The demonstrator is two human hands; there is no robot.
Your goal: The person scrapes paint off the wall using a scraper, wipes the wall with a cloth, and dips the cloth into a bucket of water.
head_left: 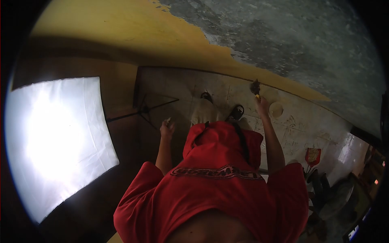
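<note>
My right hand [262,106] is closed round the yellow handle of a brush-like tool [255,88], whose dark head points toward the wall. Just beside that hand, a round pale container [276,109] stands on the floor. On the other side of my body, my left hand [167,128] is closed on a small pale object [168,120], too small to name. Ahead is a wall with yellow paint [178,36] and a grey patch [279,32] with a ragged edge.
A bright softbox light [56,141] on a stand [145,109] is at the left. The tiled floor [291,129] has smudges. A red dustpan-like object [313,156] lies at the right, near dark clutter [336,194]. My sandalled feet [236,112] are below.
</note>
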